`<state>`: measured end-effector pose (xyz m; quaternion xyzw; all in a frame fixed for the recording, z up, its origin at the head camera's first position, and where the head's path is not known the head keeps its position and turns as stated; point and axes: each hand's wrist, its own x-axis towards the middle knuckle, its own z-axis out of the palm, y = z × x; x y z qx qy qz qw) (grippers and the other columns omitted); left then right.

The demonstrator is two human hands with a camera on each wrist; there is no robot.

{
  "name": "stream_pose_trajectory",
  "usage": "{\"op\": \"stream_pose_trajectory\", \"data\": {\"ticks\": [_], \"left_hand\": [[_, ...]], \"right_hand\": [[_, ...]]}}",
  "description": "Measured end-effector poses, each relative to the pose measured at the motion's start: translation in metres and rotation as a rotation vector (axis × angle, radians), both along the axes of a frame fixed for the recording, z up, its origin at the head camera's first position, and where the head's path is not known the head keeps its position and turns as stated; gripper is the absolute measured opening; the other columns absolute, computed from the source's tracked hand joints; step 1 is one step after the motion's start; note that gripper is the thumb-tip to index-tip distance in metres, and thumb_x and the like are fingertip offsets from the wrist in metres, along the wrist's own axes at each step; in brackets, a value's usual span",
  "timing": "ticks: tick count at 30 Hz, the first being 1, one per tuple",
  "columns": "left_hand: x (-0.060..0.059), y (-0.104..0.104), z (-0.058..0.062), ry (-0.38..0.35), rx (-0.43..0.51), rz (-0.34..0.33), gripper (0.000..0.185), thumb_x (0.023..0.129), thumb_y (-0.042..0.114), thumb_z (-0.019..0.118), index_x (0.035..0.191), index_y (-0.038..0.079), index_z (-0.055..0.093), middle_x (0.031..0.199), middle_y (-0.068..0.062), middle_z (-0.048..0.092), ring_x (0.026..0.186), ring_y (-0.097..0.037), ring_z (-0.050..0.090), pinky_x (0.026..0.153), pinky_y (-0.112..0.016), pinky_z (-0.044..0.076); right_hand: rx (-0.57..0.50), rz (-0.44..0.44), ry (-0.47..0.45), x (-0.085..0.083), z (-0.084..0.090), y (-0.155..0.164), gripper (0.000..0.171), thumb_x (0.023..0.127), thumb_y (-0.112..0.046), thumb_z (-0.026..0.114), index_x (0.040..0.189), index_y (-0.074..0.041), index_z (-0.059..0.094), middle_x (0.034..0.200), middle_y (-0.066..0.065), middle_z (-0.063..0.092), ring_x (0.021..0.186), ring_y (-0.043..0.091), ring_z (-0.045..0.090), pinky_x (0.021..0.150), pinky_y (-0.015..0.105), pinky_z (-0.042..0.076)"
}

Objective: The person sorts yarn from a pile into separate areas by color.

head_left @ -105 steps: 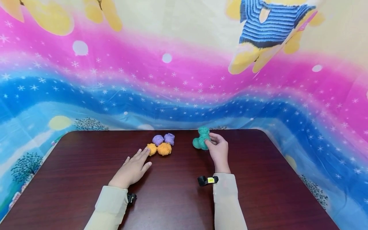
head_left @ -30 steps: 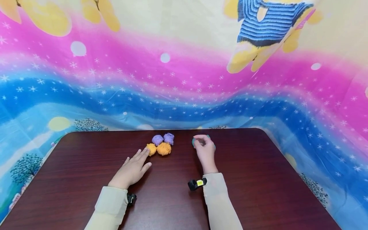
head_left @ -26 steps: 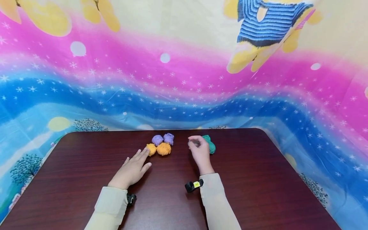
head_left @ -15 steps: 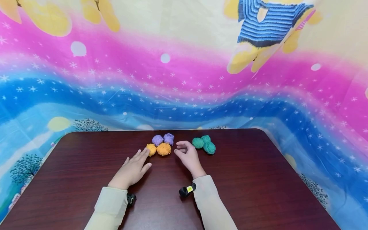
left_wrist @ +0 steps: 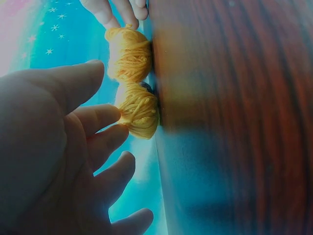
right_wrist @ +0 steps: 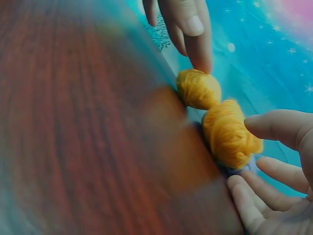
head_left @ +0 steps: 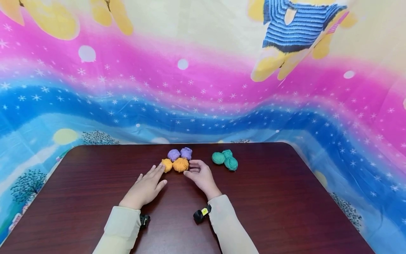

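Two yellow-orange yarn balls sit side by side on the dark table: a left ball (head_left: 167,165) and a fluffier right ball (head_left: 181,164). My left hand (head_left: 143,190) lies with fingers extended, fingertips touching the left ball. At the right ball is my right hand (head_left: 203,178), its thumb and fingers spread around the near right side. In the right wrist view the thumb is beside that right ball (right_wrist: 229,136), with fingers below it; firm contact is unclear. Two purple yarn balls (head_left: 173,155) stand directly behind the yellow-orange pair.
Three green yarn balls (head_left: 231,163) form a cluster on the table (head_left: 269,197) to the right. A patterned cloth backdrop (head_left: 203,91) hangs behind the table's back edge. Each wrist wears a small black camera (head_left: 199,216).
My right hand held a green yarn ball above the others earlier, set it down with them, then moved left to the right yellow-orange ball. My left hand has stayed in place.
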<state>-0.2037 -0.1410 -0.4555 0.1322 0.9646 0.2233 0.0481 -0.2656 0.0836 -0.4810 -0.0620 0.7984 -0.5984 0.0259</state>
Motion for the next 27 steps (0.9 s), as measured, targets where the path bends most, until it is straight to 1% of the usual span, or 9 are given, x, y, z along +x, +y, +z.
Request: {"op": "stream_pose_trajectory", "data": {"ticks": [5,8,14,22,27], "left_hand": [[0.001,0.000,0.001,-0.001,0.002,0.003,0.061,0.109,0.032,0.048,0.160,0.005,0.029,0.167,-0.015,0.023,0.152,-0.039,0.020,0.116,-0.070,0.016],[0.001,0.000,0.001,-0.003,0.003,0.002,0.061,0.109,0.031,0.048,0.160,0.005,0.028,0.167,-0.015,0.023,0.153,-0.039,0.020,0.116,-0.070,0.016],[0.001,0.000,0.001,0.009,0.001,-0.001,0.061,0.108,0.031,0.048,0.160,0.004,0.029,0.166,-0.015,0.024,0.152,-0.039,0.021,0.116,-0.070,0.017],[0.001,0.000,0.000,-0.006,0.016,-0.006,0.061,0.109,0.031,0.048,0.160,0.004,0.028,0.167,-0.015,0.022,0.152,-0.039,0.019,0.116,-0.070,0.016],[0.001,0.000,0.001,-0.001,0.014,-0.006,0.061,0.109,0.031,0.048,0.160,0.004,0.028,0.166,-0.015,0.023,0.152,-0.039,0.019,0.116,-0.070,0.017]], "right_hand": [[-0.001,-0.010,0.021,0.001,-0.001,-0.004,0.050,0.086,-0.013,0.081,0.131,-0.002,0.062,0.122,0.016,0.065,0.107,0.032,0.066,0.093,0.042,0.056],[0.010,-0.017,0.027,0.002,-0.001,-0.006,0.048,0.086,-0.013,0.081,0.130,-0.004,0.063,0.121,0.015,0.065,0.107,0.031,0.066,0.093,0.042,0.056],[0.011,-0.034,0.040,0.000,-0.004,-0.009,0.046,0.087,-0.012,0.081,0.128,-0.003,0.063,0.118,0.014,0.065,0.109,0.030,0.066,0.097,0.041,0.054],[-0.002,-0.030,0.078,-0.006,-0.010,-0.008,0.047,0.086,-0.015,0.083,0.128,-0.003,0.064,0.114,0.013,0.065,0.107,0.028,0.067,0.096,0.040,0.055],[0.042,-0.029,0.089,-0.009,-0.009,-0.010,0.050,0.085,-0.021,0.085,0.128,-0.005,0.064,0.111,0.011,0.065,0.103,0.026,0.067,0.093,0.039,0.056]]}}
